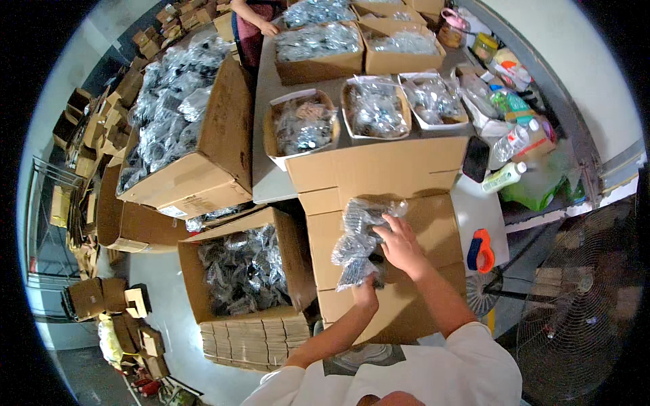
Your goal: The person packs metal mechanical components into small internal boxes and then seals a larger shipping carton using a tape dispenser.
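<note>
A clear bubble-wrapped bundle with dark parts showing through lies over a flattened brown cardboard box in front of me. My left hand grips its near end from below, the fingertips partly hidden by the wrap. Over the right side of the bundle is my right hand, its fingers apart and slightly curved, the tips at the plastic. Whether the wrap is one piece or two pieces side by side I cannot tell.
Open cartons of plastic-wrapped items stand at left, a large carton and a lower carton. Small boxes line the table's far side. At right are a phone, bottles, an orange-and-blue tape dispenser and a fan. Another person's hand is at the back.
</note>
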